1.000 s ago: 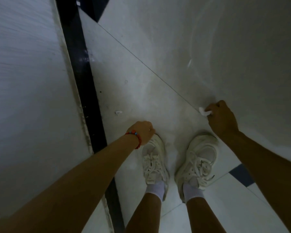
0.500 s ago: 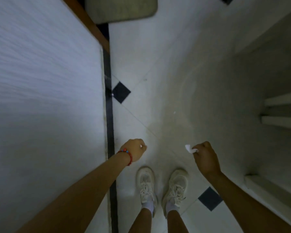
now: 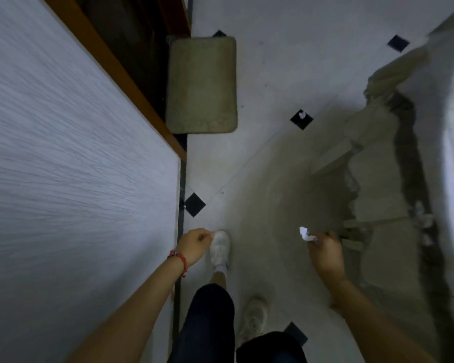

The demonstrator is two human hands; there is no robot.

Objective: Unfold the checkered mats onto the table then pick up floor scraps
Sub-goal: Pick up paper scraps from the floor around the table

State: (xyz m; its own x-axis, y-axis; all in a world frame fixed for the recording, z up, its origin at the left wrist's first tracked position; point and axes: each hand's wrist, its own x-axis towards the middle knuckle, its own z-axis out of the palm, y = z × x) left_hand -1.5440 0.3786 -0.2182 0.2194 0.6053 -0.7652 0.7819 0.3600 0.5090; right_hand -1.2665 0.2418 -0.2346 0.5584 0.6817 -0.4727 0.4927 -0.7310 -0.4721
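Note:
My right hand (image 3: 325, 254) pinches a crumpled white paper scrap (image 3: 305, 234), held out over the pale tiled floor (image 3: 268, 82). My left hand (image 3: 194, 244), with a red bead bracelet on the wrist, has curled fingers, and a tiny white bit shows at its fingertips. Another white scrap (image 3: 302, 115) lies on a black diamond tile further ahead. No checkered mats or table appear in view.
A white panel (image 3: 71, 166) with a brown edge fills the left side. A beige doormat (image 3: 201, 85) lies ahead against it. Pale steps (image 3: 372, 184) rise on the right. My white shoes (image 3: 220, 247) stand on the floor between my hands.
I have risen from a crouch, so the floor is now far below. Both hands lifted, the right one still holding its white scrap. One foot has stepped forward.

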